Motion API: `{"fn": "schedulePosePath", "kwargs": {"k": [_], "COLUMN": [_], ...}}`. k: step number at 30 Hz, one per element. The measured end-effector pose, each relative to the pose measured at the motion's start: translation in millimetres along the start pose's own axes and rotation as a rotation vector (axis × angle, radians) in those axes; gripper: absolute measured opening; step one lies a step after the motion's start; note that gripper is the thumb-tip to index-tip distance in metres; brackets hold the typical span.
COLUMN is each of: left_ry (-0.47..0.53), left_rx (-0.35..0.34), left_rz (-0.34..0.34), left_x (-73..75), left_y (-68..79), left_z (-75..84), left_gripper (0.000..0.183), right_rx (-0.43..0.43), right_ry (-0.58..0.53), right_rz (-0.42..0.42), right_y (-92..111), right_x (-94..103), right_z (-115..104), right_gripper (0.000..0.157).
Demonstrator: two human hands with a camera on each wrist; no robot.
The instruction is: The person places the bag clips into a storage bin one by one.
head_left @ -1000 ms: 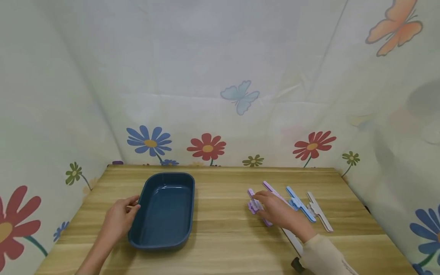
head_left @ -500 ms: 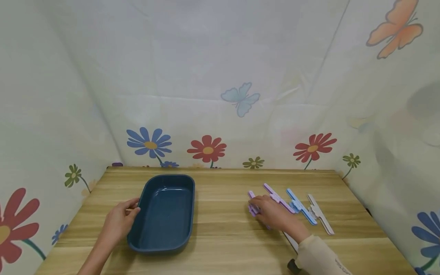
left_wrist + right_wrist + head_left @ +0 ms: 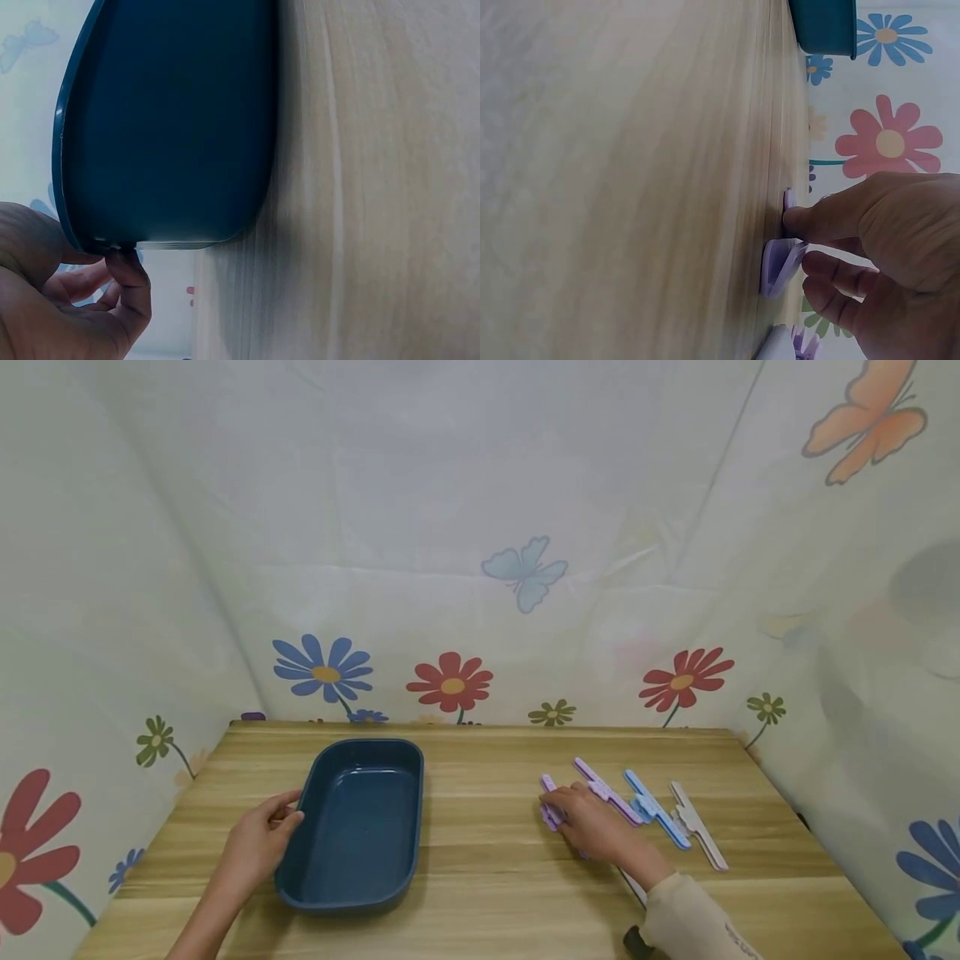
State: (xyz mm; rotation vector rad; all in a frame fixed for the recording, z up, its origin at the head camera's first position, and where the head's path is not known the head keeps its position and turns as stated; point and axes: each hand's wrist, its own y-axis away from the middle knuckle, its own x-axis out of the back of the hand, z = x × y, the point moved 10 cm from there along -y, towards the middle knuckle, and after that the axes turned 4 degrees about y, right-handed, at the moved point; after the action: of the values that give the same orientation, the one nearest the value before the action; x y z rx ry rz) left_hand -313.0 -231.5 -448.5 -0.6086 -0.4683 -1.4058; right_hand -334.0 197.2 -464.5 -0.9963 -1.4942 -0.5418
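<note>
A dark blue rectangular tray sits on the left of the table. My left hand pinches its left rim between thumb and fingers; the left wrist view shows the fingertips at the tray's rim. At right, my right hand grips a purple bag clip, with the thumb on one side and fingers on the other in the right wrist view, where the clip is at the tabletop. The hand covers the clip's middle. Beside it lies a second purple clip.
Farther right lie a blue clip and a white clip. A pale strip shows partly under my right wrist, near a small dark object by the sleeve. Flowered cloth walls stand around the wooden table.
My right hand has shifted slightly left and lower, its fingers closing in on the near purple clip, uncovering more of the second purple clip. The left hand stays at the tray rim.
</note>
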Motion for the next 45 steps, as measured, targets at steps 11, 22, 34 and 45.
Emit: {"fn": "schedulePosePath", "kwargs": {"k": [11,22,34,45], "left_ry": [0.006,0.009,0.002,0.005], "left_rx": [0.002,0.009,0.012,0.019], "left_rz": [0.007,0.007,0.003,0.013], "left_x": [2.7,1.8,0.8,1.5], "left_y": [-0.2,-0.6,-0.3,2.6], "left_z": [-2.7,-1.2,1.1,0.1], "left_gripper": [0.040,0.040,0.040,0.039], "right_rx": [-0.046,-0.047,-0.043,-0.146], "right_ry": [-0.001,-0.038,-0.250,-0.542], "right_rz": [-0.004,0.004,0.074,0.180], "right_y": [-4,-1,2,1], "right_x": [-1.1,1.5,15.1,38.8], "right_z": [3,5,6,15], "right_gripper": [0.037,0.039,0.046,0.049]}}
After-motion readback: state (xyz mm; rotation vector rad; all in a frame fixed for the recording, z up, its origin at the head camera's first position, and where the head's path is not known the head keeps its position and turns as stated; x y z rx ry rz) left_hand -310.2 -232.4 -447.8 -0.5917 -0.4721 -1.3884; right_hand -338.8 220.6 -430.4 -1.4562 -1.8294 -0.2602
